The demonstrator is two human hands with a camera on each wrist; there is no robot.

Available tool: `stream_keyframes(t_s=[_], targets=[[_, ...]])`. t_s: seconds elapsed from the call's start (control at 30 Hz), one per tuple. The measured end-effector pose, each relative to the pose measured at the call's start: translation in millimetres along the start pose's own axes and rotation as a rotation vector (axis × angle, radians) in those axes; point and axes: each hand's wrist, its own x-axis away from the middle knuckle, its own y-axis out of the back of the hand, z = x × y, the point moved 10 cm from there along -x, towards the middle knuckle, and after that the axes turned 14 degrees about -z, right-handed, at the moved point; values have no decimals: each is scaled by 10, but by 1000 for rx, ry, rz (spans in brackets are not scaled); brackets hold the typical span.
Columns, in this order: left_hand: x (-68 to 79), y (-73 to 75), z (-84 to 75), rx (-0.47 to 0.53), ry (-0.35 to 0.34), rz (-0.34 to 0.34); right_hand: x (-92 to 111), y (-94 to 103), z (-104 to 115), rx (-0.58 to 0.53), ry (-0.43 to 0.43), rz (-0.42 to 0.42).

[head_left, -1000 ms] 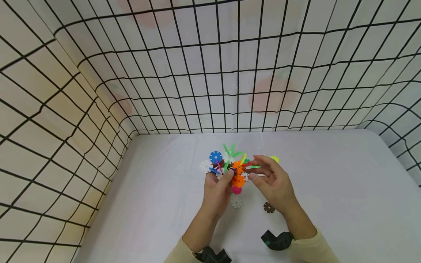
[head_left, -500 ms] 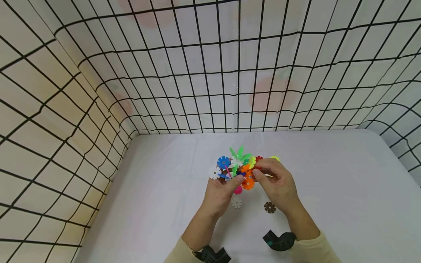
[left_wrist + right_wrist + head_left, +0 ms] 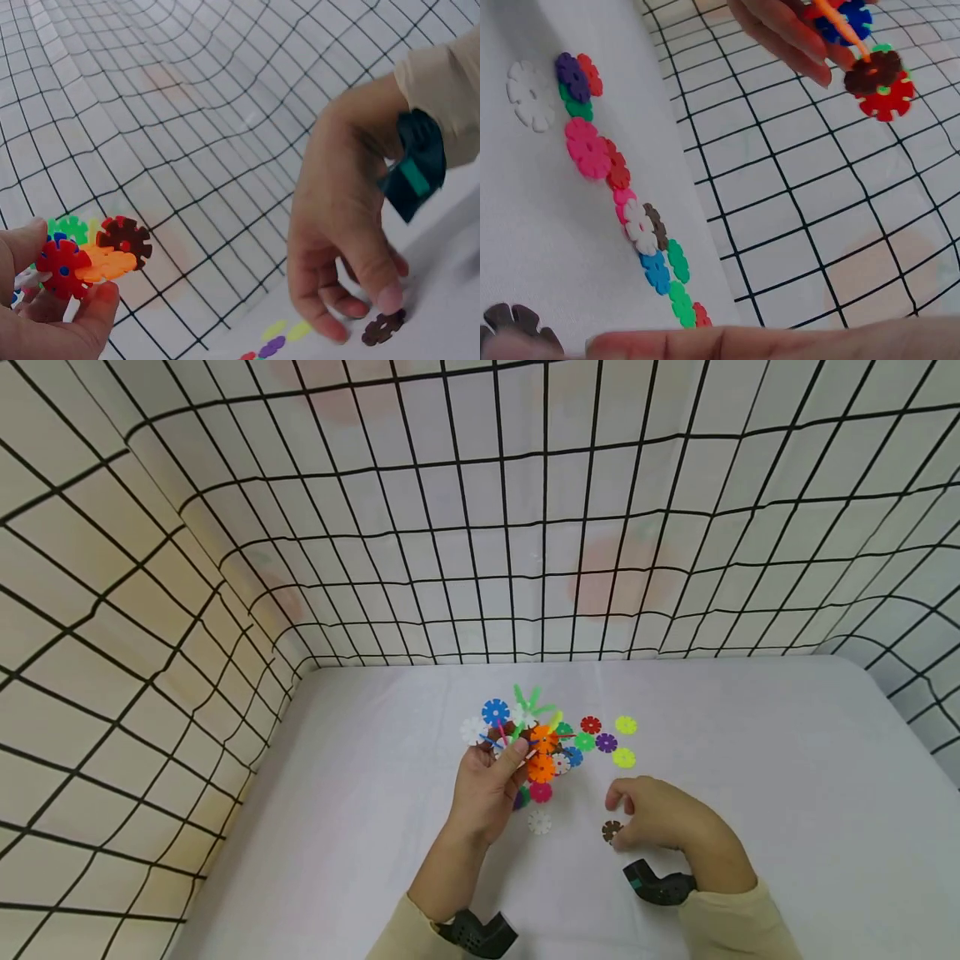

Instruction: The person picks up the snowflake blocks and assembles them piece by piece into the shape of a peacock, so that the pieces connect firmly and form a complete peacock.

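Observation:
My left hand [image 3: 480, 793] grips a cluster of interlocked plastic snowflake discs [image 3: 542, 768] above the table, thumb on the near side. Orange, blue, white, green and brown discs show in it. In the left wrist view a red disc [image 3: 61, 264] faces the camera between thumb and fingers. My right hand [image 3: 663, 814] is low over the table at a brown snowflake disc [image 3: 610, 832]. Its thumb tip overlaps the rim of that brown disc [image 3: 381, 328] in the left wrist view, while the bent fingers stand apart from the thumb.
Loose discs lie on the white table beyond my hands: a red disc [image 3: 590, 725], a purple disc [image 3: 606, 742], yellow discs [image 3: 625, 757] and several others. A white disc [image 3: 539, 822] lies nearer me. Black wire mesh [image 3: 480, 535] stands along the back and sides.
My right hand has left the cluster and come down toward me to the brown disc. The cluster in my left hand has shifted slightly left, uncovering loose discs on the table.

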Motion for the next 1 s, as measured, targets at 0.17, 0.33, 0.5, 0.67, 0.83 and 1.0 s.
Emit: stream_keyframes(t_s=[0.17,0.33,0.5,0.67,0.83,1.0], targets=[[-24,26,30,10,19,-34,-48,-76,-30,53,34,-12],[-25,39,57,-53,18,-15,-103,-46,29,1,75,-91],[31,-31,125,-168,54,110,-131,261,161,-314,149,-375],[128,-96,198,-292,110,212,8,568,301,-774,292,-557],[197,-137,236,-390,120,252,132,638,472,-884,455,-549],[196,-162,155,-457,23,239,195,647,556,-930,590,-526]])
